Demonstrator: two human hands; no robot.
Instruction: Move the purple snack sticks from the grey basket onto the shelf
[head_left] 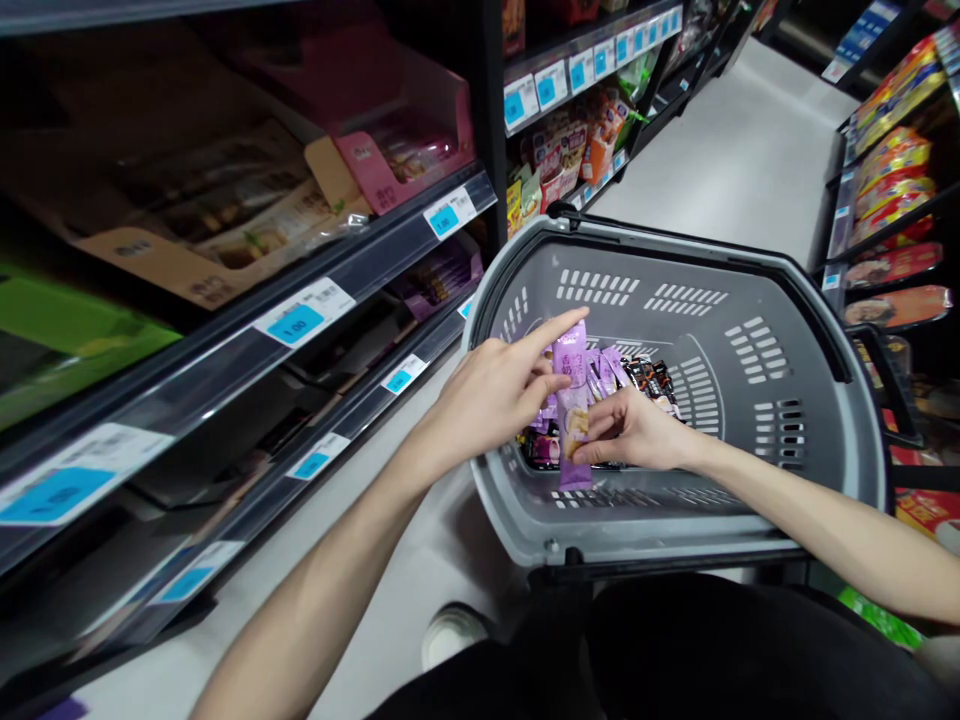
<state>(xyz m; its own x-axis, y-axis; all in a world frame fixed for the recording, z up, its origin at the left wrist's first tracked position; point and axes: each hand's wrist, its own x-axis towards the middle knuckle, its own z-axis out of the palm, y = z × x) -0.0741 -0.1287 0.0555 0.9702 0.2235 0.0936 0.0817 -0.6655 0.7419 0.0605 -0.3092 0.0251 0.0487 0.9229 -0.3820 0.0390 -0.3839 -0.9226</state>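
Observation:
A grey plastic shopping basket (750, 300) stands on the floor in front of me, holding several small purple snack packets and a few dark ones (651, 380). My right hand (637, 432) is closed on a bundle of purple packets (571, 400) held upright over the basket's near side. My left hand (491, 392) is at the same bundle, its index finger stretched along the top of the packets and the other fingers curled against them.
Dark store shelves (247, 330) with blue price tags run along my left, carrying pink (390, 150), brown and green display boxes. More snack shelves stand at the far end and on the right (892, 180). A pale floor aisle (735, 150) runs ahead. My shoe (450, 632) shows below.

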